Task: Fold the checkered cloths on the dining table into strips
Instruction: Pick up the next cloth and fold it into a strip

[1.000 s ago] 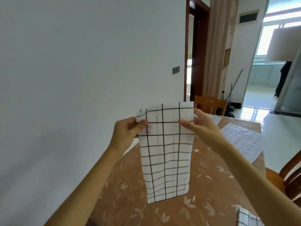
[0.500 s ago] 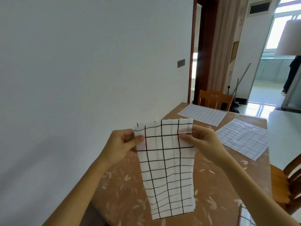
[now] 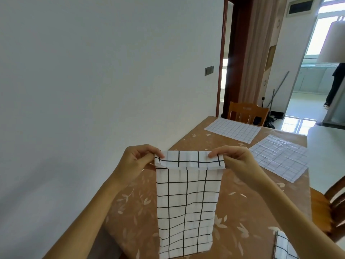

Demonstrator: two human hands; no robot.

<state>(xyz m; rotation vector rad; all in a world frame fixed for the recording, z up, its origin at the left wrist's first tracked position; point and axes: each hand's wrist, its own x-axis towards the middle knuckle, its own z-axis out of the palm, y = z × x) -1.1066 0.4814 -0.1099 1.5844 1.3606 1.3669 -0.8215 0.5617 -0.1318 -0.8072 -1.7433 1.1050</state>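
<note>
A white cloth with a bold black grid (image 3: 186,208) hangs as a narrow strip above the brown dining table (image 3: 248,208). My left hand (image 3: 136,161) pinches its top left corner and my right hand (image 3: 235,161) pinches its top right corner. The top edge is turned over toward me in a short flap. Two flat cloths with a finer grid lie further along the table: one at the far end (image 3: 232,129), one at the right (image 3: 280,159). Another bold-grid cloth (image 3: 283,247) shows only a corner at the bottom right.
A white wall runs close along the table's left side. A wooden chair (image 3: 246,113) stands at the far end and another chair (image 3: 332,208) at the right edge. Beyond are a dark doorway, a curtain and a bright room where a person (image 3: 334,83) stands.
Both hands have come lower with the cloth. Its top edge, held flat before, is now folded over toward me. The view has tilted down, showing more of the table.
</note>
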